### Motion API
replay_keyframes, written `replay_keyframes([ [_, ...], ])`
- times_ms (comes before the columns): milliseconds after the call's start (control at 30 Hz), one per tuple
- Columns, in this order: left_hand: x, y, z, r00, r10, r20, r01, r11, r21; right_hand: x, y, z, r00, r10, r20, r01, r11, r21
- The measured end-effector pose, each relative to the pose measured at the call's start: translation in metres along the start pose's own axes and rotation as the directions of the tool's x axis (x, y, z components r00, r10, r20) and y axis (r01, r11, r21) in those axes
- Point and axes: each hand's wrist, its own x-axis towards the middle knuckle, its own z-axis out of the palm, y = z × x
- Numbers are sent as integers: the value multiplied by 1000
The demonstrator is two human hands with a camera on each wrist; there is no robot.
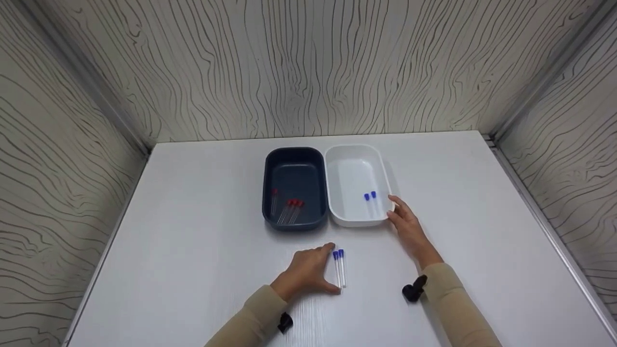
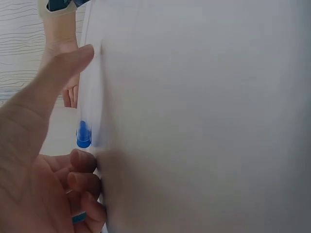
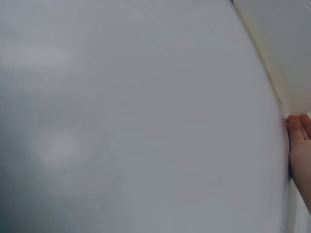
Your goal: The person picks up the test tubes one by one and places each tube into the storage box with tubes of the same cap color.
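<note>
Two slim clear tubes with blue caps (image 1: 343,267) lie side by side on the table. My left hand (image 1: 308,270) is just left of them, thumb near their lower ends and fingertips near the caps, spread around them without pinching. The left wrist view shows a blue cap (image 2: 83,135) between the thumb and the bent fingers. My right hand (image 1: 409,229) touches the right side of a white tray (image 1: 361,223) near its front corner, fingers and thumb apart. Two blue-capped tubes (image 1: 370,196) lie in that tray.
A dark blue tray (image 1: 296,226) stands directly left of the white one, with several red-capped tubes (image 1: 291,207) in it. Both trays are on a white table (image 1: 193,202), with wood-grain patterned panels (image 1: 308,72) at the back and sides.
</note>
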Motion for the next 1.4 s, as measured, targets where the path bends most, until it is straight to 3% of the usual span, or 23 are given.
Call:
replay_keyframes([
  [133,-1,4,0,1000,-22,10,22,1000,4,0,0,0,1000,0,2,0,1000,2],
  [433,-2,9,3,1000,-6,-24,8,998,69,0,1,0,1000,-25,-1,25,1000,-6],
  [633,-1,9,3,1000,-19,-22,20,998,61,0,0,0,1000,4,-11,-4,999,-35],
  [800,-2,6,4,999,12,-42,-9,998,61,-3,-7,2,1000,30,-3,-30,999,-40],
  [1000,-3,2,3,998,38,-42,-37,999,29,0,1,0,1000,-8,9,9,1000,-27],
  [1400,-1,1,-11,1000,-12,-9,12,1000,-10,1,4,-1,998,-57,23,57,998,29],
])
